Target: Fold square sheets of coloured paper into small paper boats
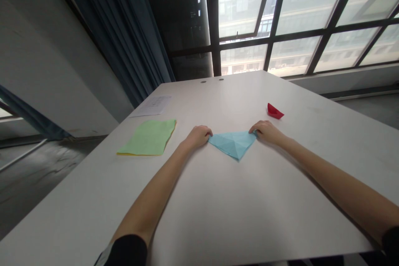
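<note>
A light blue sheet of paper (233,143), folded into a triangle with its tip toward me, lies on the white table (218,199). My left hand (198,136) pinches the paper's left corner with its fingers closed. At the right corner my right hand (264,130) does the same, fingers closed on the paper. Both forearms reach out over the table from the near edge.
A stack of green and yellow paper sheets (149,137) lies to the left. Beyond it rests a white printed sheet (152,105). A small red folded paper boat (274,111) sits to the right, behind my right hand. Windows and a dark curtain stand beyond the table.
</note>
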Motion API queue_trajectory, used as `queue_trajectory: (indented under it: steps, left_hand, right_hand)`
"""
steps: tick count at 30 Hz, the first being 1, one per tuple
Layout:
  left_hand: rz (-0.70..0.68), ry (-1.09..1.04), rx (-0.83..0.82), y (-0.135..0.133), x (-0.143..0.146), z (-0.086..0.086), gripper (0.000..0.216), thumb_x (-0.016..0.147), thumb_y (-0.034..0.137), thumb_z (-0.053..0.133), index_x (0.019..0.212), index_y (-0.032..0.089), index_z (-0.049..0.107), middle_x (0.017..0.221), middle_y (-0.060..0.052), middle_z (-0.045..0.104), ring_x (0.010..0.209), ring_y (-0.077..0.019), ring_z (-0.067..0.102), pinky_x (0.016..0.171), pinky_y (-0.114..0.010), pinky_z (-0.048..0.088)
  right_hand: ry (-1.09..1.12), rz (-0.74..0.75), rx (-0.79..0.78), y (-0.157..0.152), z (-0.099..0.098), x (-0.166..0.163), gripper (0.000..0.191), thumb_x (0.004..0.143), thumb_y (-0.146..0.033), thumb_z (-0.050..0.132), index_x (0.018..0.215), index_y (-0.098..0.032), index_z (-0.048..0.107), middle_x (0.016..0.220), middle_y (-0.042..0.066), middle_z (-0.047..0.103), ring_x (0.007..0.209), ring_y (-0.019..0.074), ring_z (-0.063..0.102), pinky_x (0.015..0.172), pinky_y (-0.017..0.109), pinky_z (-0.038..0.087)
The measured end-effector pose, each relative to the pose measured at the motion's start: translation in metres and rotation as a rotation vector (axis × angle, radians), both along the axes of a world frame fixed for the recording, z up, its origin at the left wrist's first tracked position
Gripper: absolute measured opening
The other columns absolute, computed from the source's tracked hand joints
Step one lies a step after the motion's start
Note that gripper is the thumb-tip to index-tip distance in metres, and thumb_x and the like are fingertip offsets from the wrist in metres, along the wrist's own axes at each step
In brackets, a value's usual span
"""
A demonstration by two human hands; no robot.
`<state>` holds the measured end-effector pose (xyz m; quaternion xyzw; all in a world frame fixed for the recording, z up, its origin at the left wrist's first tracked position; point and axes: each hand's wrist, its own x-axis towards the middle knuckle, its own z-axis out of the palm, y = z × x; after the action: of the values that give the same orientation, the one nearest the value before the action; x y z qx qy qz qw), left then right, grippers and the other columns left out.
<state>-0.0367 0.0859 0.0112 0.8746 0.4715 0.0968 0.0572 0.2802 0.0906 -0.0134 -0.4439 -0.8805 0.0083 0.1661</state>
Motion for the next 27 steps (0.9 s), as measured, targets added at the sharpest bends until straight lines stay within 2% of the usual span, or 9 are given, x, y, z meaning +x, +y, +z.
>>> queue_trajectory:
  steps: [4,9,13,17,19,22,24,27]
  left_hand:
    - [0.005,0.064,0.055,-0.012,0.018,0.003,0.028,0.075,0.014,0.041,0.088,0.019,0.065,0.091,-0.005,0.063,0.084,-0.0164,0.057,0.08,-0.028,0.041]
    - [0.041,0.136,0.138,-0.025,0.036,0.004,0.028,0.084,0.027,0.036,0.091,0.018,0.062,0.091,-0.007,0.061,0.088,-0.0194,0.055,0.079,-0.032,0.04]
    - [-0.01,0.102,0.149,-0.033,0.049,-0.002,0.028,0.085,0.032,0.037,0.1,0.019,0.057,0.1,-0.007,0.059,0.093,-0.0202,0.053,0.081,-0.034,0.04]
    - [-0.044,0.035,0.099,-0.04,0.059,-0.009,0.038,0.085,0.038,0.036,0.116,0.017,0.047,0.115,-0.009,0.053,0.107,-0.0211,0.047,0.091,-0.034,0.036]
    - [-0.057,0.032,0.026,-0.042,0.062,-0.012,0.05,0.085,0.044,0.035,0.125,0.015,0.037,0.128,-0.011,0.045,0.119,-0.0228,0.037,0.097,-0.037,0.031]
    - [-0.063,0.075,-0.123,-0.043,0.061,-0.015,0.066,0.084,0.054,0.026,0.136,0.014,0.02,0.143,-0.012,0.023,0.131,-0.0254,0.018,0.103,-0.044,0.019]
    - [-0.066,0.099,-0.196,-0.042,0.059,-0.017,0.072,0.083,0.059,0.019,0.138,0.014,0.012,0.146,-0.011,0.011,0.133,-0.0255,0.009,0.105,-0.048,0.012]
    - [-0.051,0.121,-0.267,-0.039,0.055,-0.016,0.082,0.078,0.066,0.018,0.139,0.014,0.003,0.146,-0.01,0.001,0.134,-0.0261,0.001,0.104,-0.051,0.006]
  right_hand:
    - [-0.1,-0.032,0.018,-0.012,0.01,-0.016,0.031,0.073,-0.011,0.04,0.088,-0.022,0.065,0.092,0.002,0.068,0.09,0.0189,0.056,0.081,0.034,0.033]
    - [-0.154,-0.035,0.031,-0.028,0.02,-0.034,0.027,0.082,-0.02,0.039,0.092,-0.021,0.064,0.094,0.006,0.067,0.092,0.0188,0.056,0.081,0.034,0.031]
    - [-0.141,-0.025,0.044,-0.036,0.015,-0.047,0.027,0.084,-0.028,0.041,0.099,-0.02,0.062,0.1,0.008,0.065,0.096,0.0214,0.054,0.084,0.036,0.032]
    - [-0.082,0.061,0.011,-0.04,0.004,-0.056,0.036,0.086,-0.031,0.036,0.115,-0.018,0.053,0.115,0.009,0.058,0.106,0.0206,0.051,0.092,0.035,0.033]
    - [-0.062,0.082,-0.016,-0.04,-0.001,-0.058,0.041,0.088,-0.032,0.032,0.122,-0.016,0.048,0.124,0.01,0.052,0.113,0.0209,0.046,0.096,0.036,0.031]
    - [-0.071,0.063,-0.076,-0.038,-0.007,-0.057,0.048,0.089,-0.037,0.026,0.129,-0.014,0.04,0.133,0.013,0.041,0.122,0.0245,0.037,0.1,0.04,0.029]
    - [-0.093,0.039,-0.126,-0.036,-0.009,-0.054,0.053,0.089,-0.043,0.024,0.133,-0.015,0.034,0.138,0.013,0.034,0.126,0.0271,0.031,0.101,0.044,0.027]
    - [-0.123,0.008,-0.204,-0.033,-0.009,-0.049,0.061,0.086,-0.053,0.021,0.137,-0.02,0.025,0.142,0.012,0.025,0.129,0.0296,0.023,0.101,0.05,0.023]
